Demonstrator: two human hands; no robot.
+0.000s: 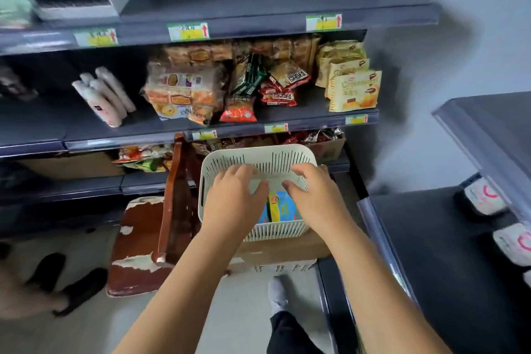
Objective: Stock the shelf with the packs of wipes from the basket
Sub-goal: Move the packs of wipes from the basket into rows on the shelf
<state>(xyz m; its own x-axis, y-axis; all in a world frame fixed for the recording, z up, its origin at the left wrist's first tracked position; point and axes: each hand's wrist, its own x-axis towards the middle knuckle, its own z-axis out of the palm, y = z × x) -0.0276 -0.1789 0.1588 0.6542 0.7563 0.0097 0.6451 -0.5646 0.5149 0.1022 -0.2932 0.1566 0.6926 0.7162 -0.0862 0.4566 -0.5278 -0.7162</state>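
A cream slotted plastic basket (258, 156) sits on a cardboard box in front of the shelves. Inside it lie blue and yellow packs of wipes (281, 207), partly covered by my hands. My left hand (232, 198) reaches into the basket's left side with fingers bent downward. My right hand (313, 198) reaches into the right side, fingers curled down over the packs. Whether either hand grips a pack is hidden. The grey shelf (258, 23) above stands mostly bare at its middle and right.
The middle shelf (287, 119) holds snack bags, bread packs and white rolls (103, 98). A worn brown wooden chair (149, 227) stands left of the basket. A second grey shelf unit (448, 238) sits at the right. Someone's dark shoes (71, 282) are on the floor at left.
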